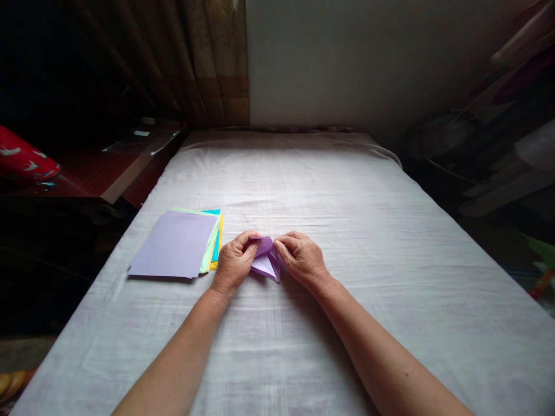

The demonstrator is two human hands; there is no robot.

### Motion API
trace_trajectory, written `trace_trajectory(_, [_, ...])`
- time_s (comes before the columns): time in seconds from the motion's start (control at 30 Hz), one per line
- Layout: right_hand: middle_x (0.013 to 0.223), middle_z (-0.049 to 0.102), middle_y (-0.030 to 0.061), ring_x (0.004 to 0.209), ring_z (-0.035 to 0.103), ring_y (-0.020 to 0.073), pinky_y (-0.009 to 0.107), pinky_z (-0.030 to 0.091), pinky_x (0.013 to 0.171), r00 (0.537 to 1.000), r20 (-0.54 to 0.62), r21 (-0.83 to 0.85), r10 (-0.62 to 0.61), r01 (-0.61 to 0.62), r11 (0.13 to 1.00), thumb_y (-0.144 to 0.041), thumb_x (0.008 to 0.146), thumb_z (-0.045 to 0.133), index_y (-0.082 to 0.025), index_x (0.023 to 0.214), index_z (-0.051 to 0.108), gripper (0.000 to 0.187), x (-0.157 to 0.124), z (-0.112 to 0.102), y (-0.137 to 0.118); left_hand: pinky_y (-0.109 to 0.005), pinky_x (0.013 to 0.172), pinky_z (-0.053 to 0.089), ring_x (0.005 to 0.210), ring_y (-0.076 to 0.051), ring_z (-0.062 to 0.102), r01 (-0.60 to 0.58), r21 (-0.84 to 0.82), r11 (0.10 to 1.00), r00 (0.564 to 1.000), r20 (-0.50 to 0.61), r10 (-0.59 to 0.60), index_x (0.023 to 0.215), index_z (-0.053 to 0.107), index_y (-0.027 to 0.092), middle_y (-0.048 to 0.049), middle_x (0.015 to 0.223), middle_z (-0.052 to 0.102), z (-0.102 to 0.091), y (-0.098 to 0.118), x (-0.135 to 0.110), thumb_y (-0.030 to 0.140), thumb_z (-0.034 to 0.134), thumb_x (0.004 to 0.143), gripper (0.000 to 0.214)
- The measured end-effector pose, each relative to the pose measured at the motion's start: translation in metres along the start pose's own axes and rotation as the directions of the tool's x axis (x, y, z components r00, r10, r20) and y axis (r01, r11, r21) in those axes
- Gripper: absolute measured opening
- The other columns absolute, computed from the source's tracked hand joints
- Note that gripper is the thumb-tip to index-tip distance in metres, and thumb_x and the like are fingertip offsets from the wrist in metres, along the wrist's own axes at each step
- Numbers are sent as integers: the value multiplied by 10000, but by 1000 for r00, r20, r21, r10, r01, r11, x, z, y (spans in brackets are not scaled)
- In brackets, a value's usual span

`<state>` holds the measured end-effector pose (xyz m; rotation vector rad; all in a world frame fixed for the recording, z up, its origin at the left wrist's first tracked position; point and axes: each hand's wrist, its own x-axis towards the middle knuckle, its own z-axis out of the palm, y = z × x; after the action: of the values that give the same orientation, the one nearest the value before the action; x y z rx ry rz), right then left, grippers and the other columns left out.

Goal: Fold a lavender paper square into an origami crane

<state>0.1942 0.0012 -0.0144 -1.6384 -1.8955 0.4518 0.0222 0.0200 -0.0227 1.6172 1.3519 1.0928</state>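
A small folded piece of purple paper lies on the white sheet between my two hands. My left hand pinches its left side with curled fingers. My right hand pinches its right edge, fingers pressed together. Both hands rest low on the sheet. Just left of my left hand sits a stack of coloured paper sheets, purple on top, with green, blue and yellow edges showing.
The white-covered bed runs from me to the far wall. A dark wooden side table stands at the left with a red patterned object. Dim clutter fills the right side. A curtain hangs at the back left.
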Motion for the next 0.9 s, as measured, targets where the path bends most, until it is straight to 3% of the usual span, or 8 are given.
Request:
trace_trajectory(0.3, [882,731,32,888,637,181,276,443,785,1000,15,-5,7,-7,1000,-332,940,534,-252,797,756,276,1,1,1,-284,807,524,865,-190,678,-6,-37,999,1000,-14,5,877,713,200,-23,885,748,0,2,2,371,553,825,239])
trace_trajectory(0.67, [837,733,1,830,634,173,294,425,781,1000,-24,98,8,-6,995,-269,844,685,-279,808,759,82,0,12,-1,-279,779,511,862,-189,683,13,-19,1000,1000,-5,-13,940,692,207,-30,929,746,-1,-1,1,350,541,845,229])
trace_trajectory(0.9, [807,727,1,792,626,166,292,413,763,998,-66,80,-8,14,997,-256,842,687,-265,752,743,107,-1,16,-2,-296,822,522,920,-193,688,29,-70,997,995,102,-21,1075,598,224,-43,1013,737,-4,1,-3,429,647,798,348])
